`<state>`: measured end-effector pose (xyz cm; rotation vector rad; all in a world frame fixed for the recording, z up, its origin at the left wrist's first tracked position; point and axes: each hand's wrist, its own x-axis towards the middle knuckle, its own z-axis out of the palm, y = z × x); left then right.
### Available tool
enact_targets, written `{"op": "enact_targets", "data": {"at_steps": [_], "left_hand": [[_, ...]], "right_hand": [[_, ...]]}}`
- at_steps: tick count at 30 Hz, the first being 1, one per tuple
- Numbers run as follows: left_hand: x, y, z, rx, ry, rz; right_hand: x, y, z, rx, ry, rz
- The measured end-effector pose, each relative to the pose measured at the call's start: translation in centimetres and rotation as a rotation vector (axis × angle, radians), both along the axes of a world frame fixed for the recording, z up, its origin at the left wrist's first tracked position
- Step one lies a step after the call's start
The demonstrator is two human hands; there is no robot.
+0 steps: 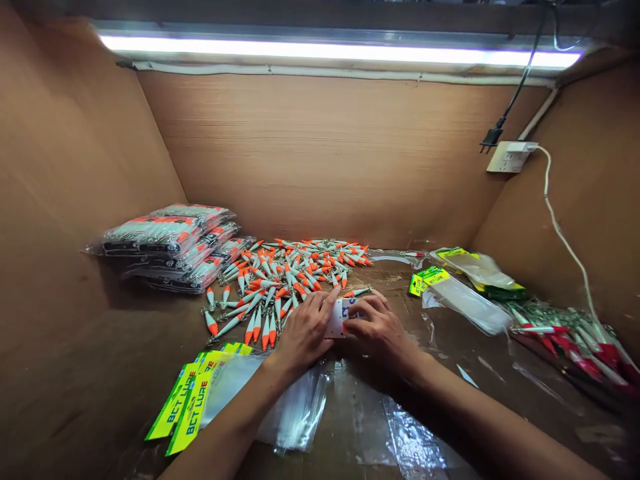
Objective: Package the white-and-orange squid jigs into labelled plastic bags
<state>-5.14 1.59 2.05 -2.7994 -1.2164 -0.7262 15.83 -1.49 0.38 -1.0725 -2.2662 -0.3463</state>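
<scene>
My left hand (306, 325) is closed on the left side of a small white board (335, 323) with blue marks and dark dots. Over the board's right side, my right hand (379, 327) has its fingers curled and pressed together. A speck of orange shows at those fingertips, but what they hold is mostly hidden. Just beyond both hands spreads a loose heap of white fishing lures (295, 267) with orange tips and wire hooks. One lure (357, 292) lies right behind my right hand. Clear bags with yellow-green BCT LURE headers (187, 407) lie under and beside my left forearm.
Packed bags of lures (165, 243) are stacked at the back left. More header bags (465, 300) lie at the right, near a pile of red-and-white lures (575, 340). A white cable (565, 233) runs down from the wall socket (509, 157). A black plug (493, 135) hangs beside it.
</scene>
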Motion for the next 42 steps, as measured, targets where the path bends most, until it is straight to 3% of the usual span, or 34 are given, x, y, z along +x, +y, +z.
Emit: {"op": "enact_targets", "data": {"at_steps": [3, 7, 10, 15, 20, 24, 27, 30, 32, 35, 38, 42], "left_hand": [[-0.7, 0.7, -0.1, 0.014, -0.025, 0.048], [-1.8, 2.1, -0.2, 0.088, -0.133, 0.223], [-2.3, 2.8, -0.3, 0.127, -0.208, 0.357], [-2.5, 2.9, -0.1, 0.177, -0.247, 0.478], [-2.7, 3.0, 0.0, 0.188, -0.22, 0.539], [-2.9, 3.1, -0.1, 0.167, -0.189, 0.571], [-2.9, 3.0, -0.1, 0.161, -0.18, 0.575], [-2.8, 2.8, -0.1, 0.13, -0.155, 0.552], [-2.6, 2.5, -0.1, 0.107, -0.131, 0.526], [-2.3, 2.1, -0.3, 0.081, -0.114, 0.455], [-1.8, 1.7, -0.4, 0.064, -0.131, 0.35], [-0.9, 1.2, -0.5, 0.06, -0.154, 0.227]], "right_hand": [[1.0, 0.4, 0.6, -0.009, 0.083, -0.021], [3.5, 2.2, 0.8, -0.032, 0.296, -0.168], [4.2, 4.3, 0.1, -0.157, 0.186, -0.222], [0.5, 6.8, -0.2, -0.222, -0.093, -0.154], [-4.2, 8.9, 0.4, -0.251, -0.194, -0.046], [-3.2, 8.9, 1.4, -0.239, -0.136, -0.066], [0.5, 7.7, 3.1, -0.276, 0.069, -0.085], [4.5, 6.6, 5.4, -0.594, 0.511, 0.025], [6.2, 6.3, 6.7, -0.795, 0.692, 0.099], [6.9, 6.2, 7.4, -0.899, 0.822, 0.167], [5.5, 6.3, 7.0, -0.809, 0.785, 0.197], [2.2, 5.3, 5.7, -0.338, 0.387, 0.113]]}}
